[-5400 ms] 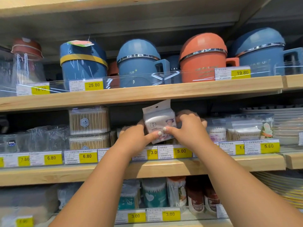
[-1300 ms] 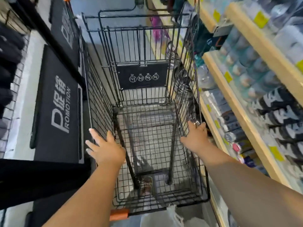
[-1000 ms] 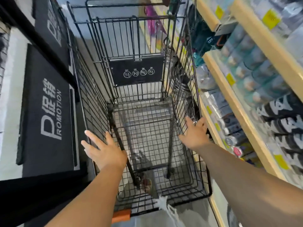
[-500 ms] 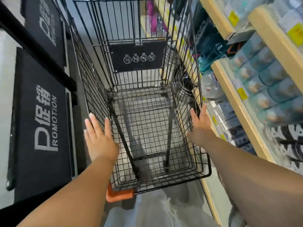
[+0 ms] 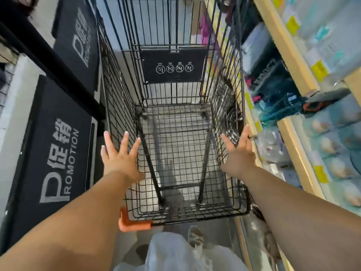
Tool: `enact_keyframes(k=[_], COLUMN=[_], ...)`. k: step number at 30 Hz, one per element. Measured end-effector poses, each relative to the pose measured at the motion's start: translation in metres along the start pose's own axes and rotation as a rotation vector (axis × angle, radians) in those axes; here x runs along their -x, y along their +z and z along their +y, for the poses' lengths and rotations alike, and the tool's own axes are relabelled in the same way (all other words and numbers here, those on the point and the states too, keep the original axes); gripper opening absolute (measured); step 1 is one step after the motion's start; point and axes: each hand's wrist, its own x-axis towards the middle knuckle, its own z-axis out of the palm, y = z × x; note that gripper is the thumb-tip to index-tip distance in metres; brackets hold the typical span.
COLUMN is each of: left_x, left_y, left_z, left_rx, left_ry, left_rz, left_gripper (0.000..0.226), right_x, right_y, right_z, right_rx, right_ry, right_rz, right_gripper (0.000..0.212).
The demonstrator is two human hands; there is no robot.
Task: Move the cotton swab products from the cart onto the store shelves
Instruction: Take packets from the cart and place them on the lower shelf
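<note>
I look down into a black wire shopping cart (image 5: 175,145) whose basket holds nothing that I can see. My left hand (image 5: 121,155) hovers over the cart's left rim with fingers spread and straight, holding nothing. My right hand (image 5: 239,153) reaches along the right rim, fingers straight, its fingertips at the top wire. The wooden store shelves (image 5: 297,145) run along the right, packed with blurred packaged goods. No cotton swab product shows in the cart.
Black display stands with a PROMOTION sign (image 5: 58,159) line the left of the aisle. An orange bumper (image 5: 132,223) marks the cart's near corner. My white clothing and a shoe (image 5: 195,239) show below. Yellow price tags (image 5: 320,174) dot the shelf edges.
Earlier both hands placed a swab packet on the shelf. Since then the view has turned down to the cart; over the last second both hands have reached further forward along its rims.
</note>
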Motion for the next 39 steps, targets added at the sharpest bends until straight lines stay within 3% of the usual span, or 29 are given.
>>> enact_keyframes(k=[11,23,39], left_x=[-0.137,-0.309,-0.553], left_y=[-0.087,-0.196,-0.356], left_z=[-0.023,-0.06,-0.084], left_rx=[-0.033,0.006,-0.007], left_ry=[-0.038,0.025,-0.025], left_rz=[0.002,0.015,0.061], left_gripper=[0.119,0.115,0.114], right_x=[-0.132,-0.298,-0.55], right_y=[-0.068,-0.15,-0.28], right_z=[-0.062,-0.148,-0.259], right_rx=[-0.024,-0.004,-0.041], right_ry=[-0.119,-0.084,-0.116], right_rz=[-0.008,-0.021,0.047], right_gripper=[0.084,0.08,0.07])
